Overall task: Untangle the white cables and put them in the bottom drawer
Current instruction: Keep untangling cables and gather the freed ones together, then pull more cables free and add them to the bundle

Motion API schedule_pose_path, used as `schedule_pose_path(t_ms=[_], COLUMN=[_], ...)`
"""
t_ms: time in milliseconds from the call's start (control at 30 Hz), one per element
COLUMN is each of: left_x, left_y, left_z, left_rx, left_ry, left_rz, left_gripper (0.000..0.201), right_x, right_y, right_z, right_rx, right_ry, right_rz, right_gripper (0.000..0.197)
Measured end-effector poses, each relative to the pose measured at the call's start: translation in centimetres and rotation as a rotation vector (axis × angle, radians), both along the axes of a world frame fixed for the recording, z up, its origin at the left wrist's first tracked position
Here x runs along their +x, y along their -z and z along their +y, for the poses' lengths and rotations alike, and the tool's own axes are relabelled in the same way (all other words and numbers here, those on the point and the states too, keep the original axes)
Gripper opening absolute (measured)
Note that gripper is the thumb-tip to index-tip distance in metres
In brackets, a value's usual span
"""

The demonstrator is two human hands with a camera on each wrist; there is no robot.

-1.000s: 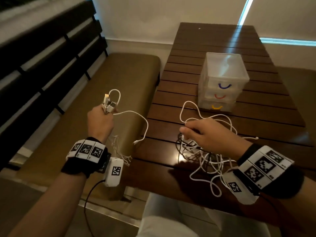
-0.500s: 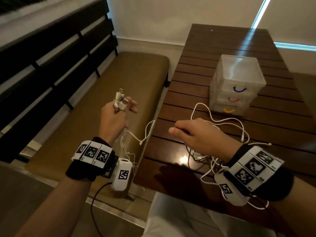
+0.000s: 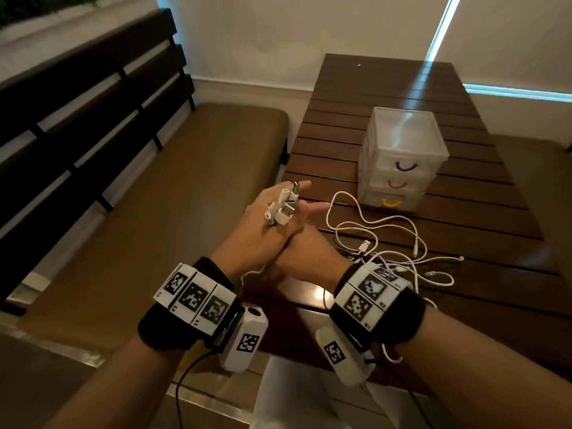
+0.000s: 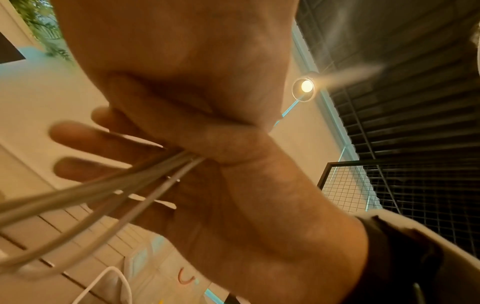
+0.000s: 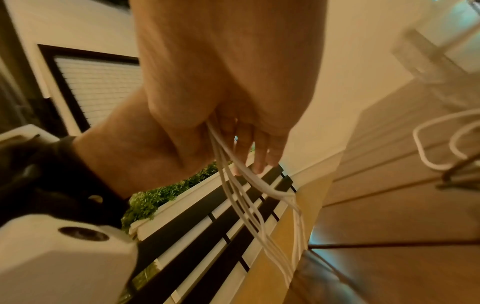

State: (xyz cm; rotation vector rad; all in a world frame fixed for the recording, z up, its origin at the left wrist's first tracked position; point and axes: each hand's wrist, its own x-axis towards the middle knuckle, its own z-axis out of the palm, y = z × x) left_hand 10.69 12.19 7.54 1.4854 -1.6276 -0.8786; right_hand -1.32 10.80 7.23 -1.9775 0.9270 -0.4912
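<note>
Several plugs [image 3: 283,204] (head view only)

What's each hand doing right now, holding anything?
Left hand: grips a bundle of white cables, plug ends sticking up between its fingers.
Right hand: tucked against the left, fingers hidden; cannot tell.
</note>
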Motion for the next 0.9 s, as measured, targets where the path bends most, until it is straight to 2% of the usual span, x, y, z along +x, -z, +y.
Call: schedule_pose_path(t_ms=[33, 67, 167, 200, 267, 333, 367, 400, 467, 500, 567, 600, 633, 667, 733, 800, 833, 867, 900], left_x=[0.0, -0.2, -0.2, -0.3, -0.4, -0.7, -1.0, -1.5, -2.3, -2.6, -2.9, -2.9, -2.7, -2.2, -0.7, 1.6, 2.6, 3.3, 3.6], left_y=[0.1, -0.2, -1.1, -1.3, -1.3, -1.6, -1.6, -1.6, -1.5, -1.5, -1.4, -1.7, -2.0, -2.2, -2.6, -1.8, -1.3, -0.5, 0.4], left_z=[-0.3, -0.4, -0.2, 0.0, 0.1, -0.1, -0.2, -0.4, -0.6, -0.8, -1.1, -1.2, -1.2, -1.3, -1.0, -0.9, -0.8, -0.6, -0.3], left_rx=[0.009, 0.013, 0.04, 0.03, -0.031, -0.149, -0.217, -0.287, -0.374, -0.384, -0.38, -0.376, -0.37, -0.338, -0.206, -0.094, -0.034, 0.035, 0.096], left_ry=[-0.029, -0.028, -0.004, -0.015, -0.061, -0.073, -0.053, -0.033, -0.027, -0.041, -0.039, -0.029, -0.005, 0.03, 0.1, 0.138, 0.165, 0.206, 0.238], left_rz=[-0.017, -0.03, 0.024, 0.079, 0.266, 0.305, 0.261, 0.184, 0.05, 0.043, 0.028, -0.017, -0.065, -0.058, 0.109, 0.282, 0.289, 0.273, 0.261], left_gripper=[0.086, 0.084, 0.057, 0.056, 0.073, 0.081, 0.072, 0.055, 0.018, 0.018, 0.022, 0.022, 0.024, 0.028, 0.047, 0.079, 0.097, 0.107, 0.1], right_x=[0.0, 0.2, 0.6, 0.4, 0.0, -0.2, 0.0, -0.3, -0.6, -0.6, -0.5, -0.5, -0.6, -0.4, 0.2, 0.1, 0.2, 0.6, 1.1], right_y=[0.0, 0.3, 0.3, 0.4, 0.4, 0.4, 0.2, 0.3, 0.6, 0.1, -0.7, -0.9, -1.0, -0.7, 0.2, -0.6, -1.3, -1.9, -2.6], right_z=[0.1, -0.1, -0.1, -0.3, -0.9, -1.1, -0.8, -0.4, -0.6, -0.6, -0.5, -0.8, -0.8, -1.1, -2.0, -2.4, -2.4, -2.6, -2.6], right_rx=[0.043, 0.083, 0.159, 0.141, 0.083, -0.02, 0.045, 0.143, 0.12, 0.182, 0.146, 0.087, 0.087, 0.208, 0.198, 0.28, 0.256, 0.247, 0.267], right_ry=[0.008, 0.007, 0.014, -0.003, -0.014, -0.003, 0.005, -0.077, -0.192, -0.183, -0.107, -0.112, -0.094, -0.064, 0.223, 0.201, 0.172, 0.14, 0.101], right_rz=[-0.033, -0.057, -0.087, -0.139, -0.166, -0.153, -0.193, -0.251, -0.134, -0.12, -0.128, -0.142, -0.234, -0.327, -0.339, -0.347, -0.411, -0.474, -0.515], right_gripper=[0.039, 0.035, 0.028, 0.03, 0.035, 0.037, 0.031, 0.021, 0.033, 0.032, 0.019, 0.019, 0.023, 0.024, 0.026, 0.035, 0.037, 0.038, 0.041])
